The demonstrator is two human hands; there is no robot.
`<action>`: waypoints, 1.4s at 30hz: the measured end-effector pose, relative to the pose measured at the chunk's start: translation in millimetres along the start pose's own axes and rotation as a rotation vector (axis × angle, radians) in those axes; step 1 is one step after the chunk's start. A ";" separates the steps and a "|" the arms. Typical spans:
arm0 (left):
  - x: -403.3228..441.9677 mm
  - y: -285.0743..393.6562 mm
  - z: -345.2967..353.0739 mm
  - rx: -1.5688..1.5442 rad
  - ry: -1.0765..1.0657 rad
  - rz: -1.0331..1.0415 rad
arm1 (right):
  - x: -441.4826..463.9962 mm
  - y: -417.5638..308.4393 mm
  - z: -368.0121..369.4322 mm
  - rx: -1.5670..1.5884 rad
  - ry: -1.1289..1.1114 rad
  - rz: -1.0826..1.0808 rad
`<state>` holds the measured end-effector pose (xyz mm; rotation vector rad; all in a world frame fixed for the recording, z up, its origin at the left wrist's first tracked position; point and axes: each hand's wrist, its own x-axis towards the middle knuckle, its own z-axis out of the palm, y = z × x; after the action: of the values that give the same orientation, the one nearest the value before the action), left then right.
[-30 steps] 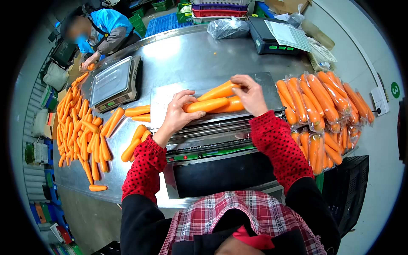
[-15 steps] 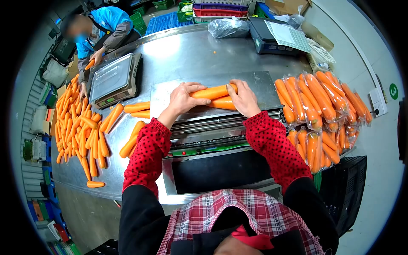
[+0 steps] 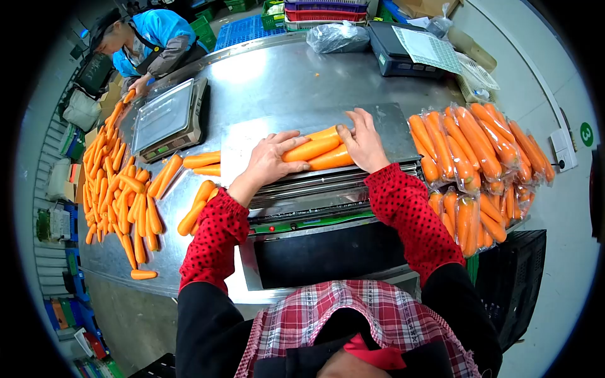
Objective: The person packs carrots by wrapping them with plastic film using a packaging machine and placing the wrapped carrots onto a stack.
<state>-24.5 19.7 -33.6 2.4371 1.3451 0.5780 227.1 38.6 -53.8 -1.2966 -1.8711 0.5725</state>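
Several large orange carrots (image 3: 318,150) lie side by side on the metal plate (image 3: 391,129) behind the wrapping machine's rollers (image 3: 309,189). My left hand (image 3: 271,157) grips their left ends, its fingers over the top and its thumb along the near side. At their right ends my right hand (image 3: 365,142) is wrapped round the tips, with its fingers raised and bent. Loose carrots (image 3: 198,205) lie left of the machine, by my left sleeve, and two more (image 3: 205,160) are beside the plate's left edge.
A scale (image 3: 167,120) stands at the left, with a large carrot pile (image 3: 120,195) beside it. Wrapped carrot packs (image 3: 472,151) are stacked at the right. Behind are a second scale (image 3: 403,53) and a plastic bag (image 3: 339,38). A co-worker (image 3: 161,38) leans in at the far left.
The carrots between my hands have shifted and now lie closer together, and my right hand's fingers have lifted slightly. The co-worker's hands have moved among the carrots at the far left.
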 end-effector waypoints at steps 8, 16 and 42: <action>-6.4 1.5 9.8 -0.048 0.363 0.023 | 4.9 -5.8 -8.4 -0.092 0.010 -0.052; -3.9 -3.0 19.5 -0.315 0.246 -0.115 | -5.7 0.4 -11.7 -0.020 0.015 -0.036; -15.0 37.8 -80.2 -1.267 0.794 -0.348 | 10.1 -60.8 -108.1 1.434 0.442 0.517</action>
<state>-42.5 -7.6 50.2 0.9339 1.0065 1.7105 276.6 18.0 58.5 -0.7227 -0.3918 1.3846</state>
